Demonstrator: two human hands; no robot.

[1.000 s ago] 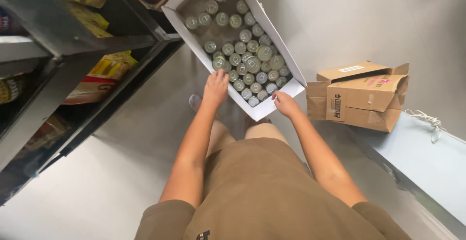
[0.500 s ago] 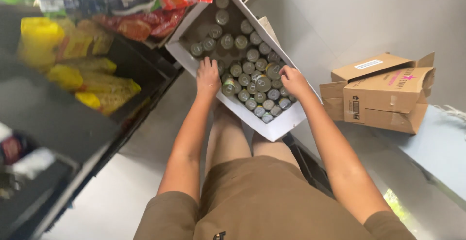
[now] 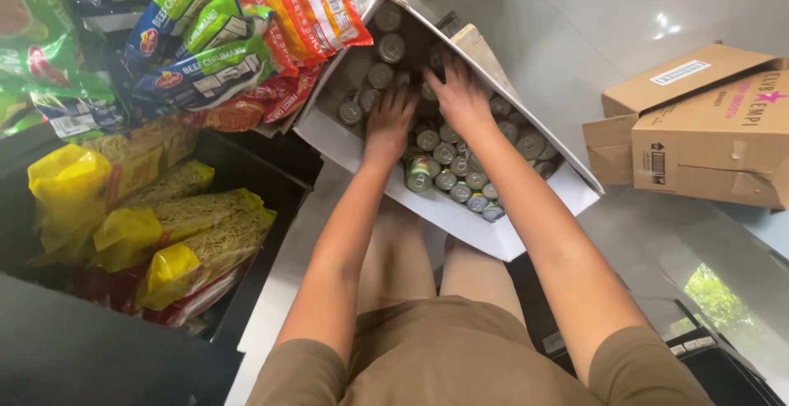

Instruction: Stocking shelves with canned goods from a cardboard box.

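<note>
White cardboard box [image 3: 460,217] on the floor, packed with upright cans [image 3: 448,177]. Both hands reach into it: left hand [image 3: 391,118] lies palm-down on cans near the box's middle, fingers together and slightly curled; right hand [image 3: 457,94] just beside it, fingers spread over the cans. Whether either grips a can cannot be told. Brown carton [image 3: 699,126] stands well apart at right; noodle packs [image 3: 189,233] fill the shelf at left.

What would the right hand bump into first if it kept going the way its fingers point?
The right hand points deeper into the white cardboard box. It would probably meet the small round silver-topped cans packed just beyond its fingertips, then the box's far wall. Depth is hard to judge from above.
</note>
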